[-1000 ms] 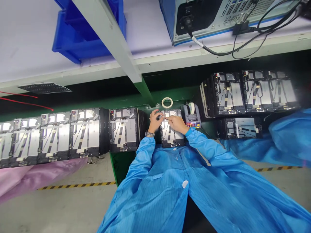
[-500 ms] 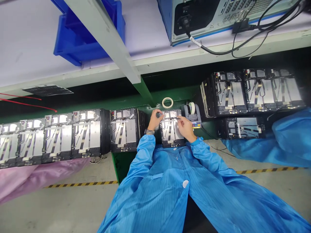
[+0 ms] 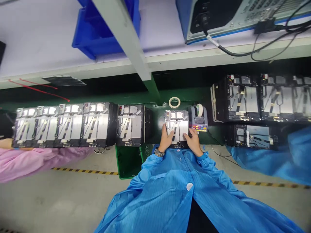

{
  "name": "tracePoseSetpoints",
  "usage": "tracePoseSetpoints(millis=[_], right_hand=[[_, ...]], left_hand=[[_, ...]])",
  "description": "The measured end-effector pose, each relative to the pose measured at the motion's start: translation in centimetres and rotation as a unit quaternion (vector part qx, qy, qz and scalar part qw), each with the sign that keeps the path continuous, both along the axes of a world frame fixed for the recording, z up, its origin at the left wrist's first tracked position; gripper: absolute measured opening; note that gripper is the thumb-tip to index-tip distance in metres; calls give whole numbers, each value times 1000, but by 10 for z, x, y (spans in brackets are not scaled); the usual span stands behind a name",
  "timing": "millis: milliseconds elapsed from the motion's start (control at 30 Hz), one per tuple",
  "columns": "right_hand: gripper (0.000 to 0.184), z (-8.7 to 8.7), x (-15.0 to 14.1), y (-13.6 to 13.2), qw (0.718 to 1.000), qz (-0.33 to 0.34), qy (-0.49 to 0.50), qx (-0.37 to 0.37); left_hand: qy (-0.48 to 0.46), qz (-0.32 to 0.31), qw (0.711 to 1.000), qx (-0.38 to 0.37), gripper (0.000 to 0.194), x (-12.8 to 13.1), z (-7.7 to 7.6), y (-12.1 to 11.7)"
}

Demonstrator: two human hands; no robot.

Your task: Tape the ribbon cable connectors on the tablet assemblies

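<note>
An opened tablet (image 3: 178, 124), with silver plates, dark ribbon strips and a black lower edge, lies in front of my body. My left hand (image 3: 166, 139) grips its left side, thumb resting on the silver face. On the opposite side my right hand (image 3: 193, 141) holds the lower right edge, thumb also on top. The fingers under or behind the edges are partly hidden. Just right of the tablet stands a tape dispenser (image 3: 198, 119) with coloured buttons and a pale roll. A ring of tape (image 3: 174, 102) lies beyond the tablet's top edge.
Stacks of similar opened tablets (image 3: 130, 126) line the bench to the left, and more stacks (image 3: 243, 98) stand at right. A green bin (image 3: 128, 161) sits below the bench. Co-workers' pink sleeve (image 3: 48, 161) and blue sleeve (image 3: 274, 163) show at the sides. A shelf post (image 3: 123, 35) stands ahead.
Both hands have come down from the tablet's top edge to its lower sides and now hold it there. The whole view has shifted a little.
</note>
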State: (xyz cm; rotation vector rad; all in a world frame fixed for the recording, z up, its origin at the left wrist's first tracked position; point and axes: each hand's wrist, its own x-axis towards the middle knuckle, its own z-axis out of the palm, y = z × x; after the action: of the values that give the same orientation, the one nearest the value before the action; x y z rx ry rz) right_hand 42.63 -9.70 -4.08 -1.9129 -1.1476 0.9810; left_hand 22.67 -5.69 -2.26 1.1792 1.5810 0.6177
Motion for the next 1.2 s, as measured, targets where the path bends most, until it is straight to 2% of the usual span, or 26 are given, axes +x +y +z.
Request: tracePoseSetpoints(millis=[100,200,267,333,400,467,567,667,733,767,833,900,967,1000,1100,1200], right_hand=[[63,25,-1,0,1000,12,16,10],[61,65,-11,8,996,67,60,27],[61,92,-30,18,984,135,111,37],[63,111,-62,32,961,214,172,44],[66,118,-103,48,934,279,218,44],[70,114,-144,63,917,316,241,28],[75,100,-190,81,911,327,249,14],[71,84,-203,88,918,311,247,26],[62,76,-190,84,919,304,249,21],[56,72,-179,81,919,304,253,13],[47,68,-147,71,913,298,277,-13],[43,65,-107,60,908,270,319,-44],[41,60,-65,48,913,198,351,-67],[40,56,-45,41,923,142,350,-68],[34,36,2,21,950,-77,299,-51],[27,5,29,-1,929,-261,256,-62]], left_hand=[[-32,4,998,61,79,7,27,-2],[10,6,991,130,73,-18,73,10],[69,16,984,163,66,-53,106,19],[141,35,971,187,59,-98,133,29],[213,58,955,199,55,-142,149,39],[275,87,938,191,55,-178,156,48],[322,107,920,195,64,-206,157,59],[315,78,917,234,67,-204,153,58],[318,80,909,258,63,-192,148,46],[328,107,900,268,62,-184,144,36],[347,212,872,273,64,-166,131,12],[345,328,844,247,73,-150,115,-13],[324,389,838,203,82,-137,97,-30],[315,402,838,188,85,-133,90,-35],[315,413,833,193,85,-127,77,-33],[318,406,829,216,81,-129,77,-20]])
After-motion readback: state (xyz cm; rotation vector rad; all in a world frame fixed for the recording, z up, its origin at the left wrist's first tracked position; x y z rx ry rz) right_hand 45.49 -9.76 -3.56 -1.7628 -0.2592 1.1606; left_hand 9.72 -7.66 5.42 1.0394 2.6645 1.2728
